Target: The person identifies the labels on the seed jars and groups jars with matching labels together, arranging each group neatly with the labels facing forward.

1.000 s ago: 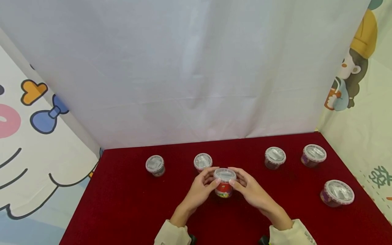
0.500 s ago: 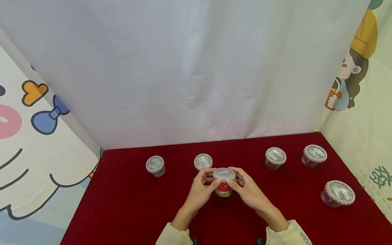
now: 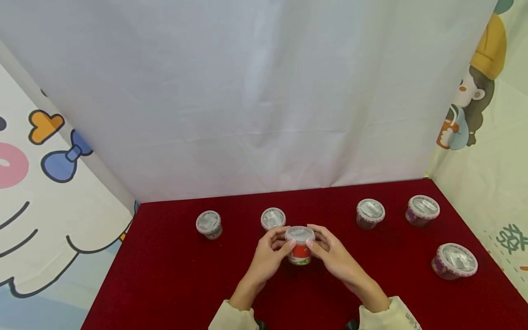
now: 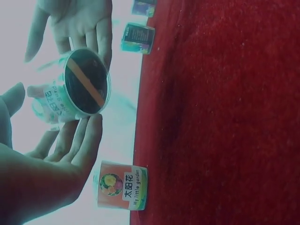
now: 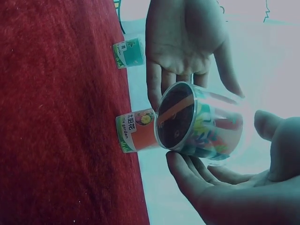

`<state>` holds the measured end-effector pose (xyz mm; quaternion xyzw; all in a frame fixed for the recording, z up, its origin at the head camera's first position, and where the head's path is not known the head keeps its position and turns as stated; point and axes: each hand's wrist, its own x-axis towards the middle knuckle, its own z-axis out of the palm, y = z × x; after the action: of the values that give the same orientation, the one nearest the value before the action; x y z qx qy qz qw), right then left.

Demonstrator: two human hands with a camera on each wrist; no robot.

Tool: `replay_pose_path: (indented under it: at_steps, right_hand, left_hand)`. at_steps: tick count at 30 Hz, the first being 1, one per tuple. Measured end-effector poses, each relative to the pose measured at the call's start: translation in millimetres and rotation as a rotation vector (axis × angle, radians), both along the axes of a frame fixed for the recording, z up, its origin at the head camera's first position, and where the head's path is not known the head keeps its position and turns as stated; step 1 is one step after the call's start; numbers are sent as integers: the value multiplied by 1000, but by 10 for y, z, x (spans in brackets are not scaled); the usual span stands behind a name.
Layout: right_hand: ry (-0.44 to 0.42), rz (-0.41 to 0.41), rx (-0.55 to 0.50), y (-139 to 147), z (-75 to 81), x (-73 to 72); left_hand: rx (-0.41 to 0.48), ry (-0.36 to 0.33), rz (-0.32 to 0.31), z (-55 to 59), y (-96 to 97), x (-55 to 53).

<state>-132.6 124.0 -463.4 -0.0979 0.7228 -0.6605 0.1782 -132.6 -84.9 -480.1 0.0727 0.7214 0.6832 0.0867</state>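
In the head view, a clear plastic cup [image 3: 300,253] with a white-rimmed lid and a red label is held upright between both hands. My left hand [image 3: 265,256] grips its left side and my right hand [image 3: 337,256] its right, thumbs on the near side and fingers curving behind. Both wrist views show the underside raised off the cloth; through the cup's base [image 4: 86,77] dark contents and an orange strip are visible. Just behind the left fingers stands a similar lidded cup [image 3: 273,217], its lower part partly covered in the head view.
Dark red cloth [image 3: 165,275] covers the table. One lidded cup [image 3: 209,224] stands at the back left. On the right are a small cup [image 3: 370,213] and two wider tubs, one far [image 3: 422,210] and one nearer [image 3: 454,261]. A pale curtain [image 3: 247,101] hangs behind.
The held cup has shifted very slightly left, and more of its red label shows between the thumbs. Both hands keep their hold. The other cups stay in place.
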Motion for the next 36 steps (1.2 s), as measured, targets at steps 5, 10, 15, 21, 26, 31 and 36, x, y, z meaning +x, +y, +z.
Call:
replay_pose_path:
  at_steps: [5,10,15,21,26,31,36]
  right_hand:
    - [28,-19,52,-27,-9,-4]
    - [34,15,43,0,-4,-22]
    - [22,69,12,33,17,-42]
    - [-10,66,0,18,13,-47]
    - [-15,10,17,-39,5,-23]
    - [-12,-6,40,-68,-2,-16]
    - [-13,46,29,-28,-5,-32]
  left_hand:
    - [-17,-10,41,0,31,18]
    - [1,-18,8,-2,11,13]
    - [31,-30,-47,-12,-30,0]
    - [24,-23,-44,-1,-36,6]
    - [21,-36,6,1,-13,22]
    - [0,-51,12,8,-8,45]
    - [13,-53,-16,15,-37,55]
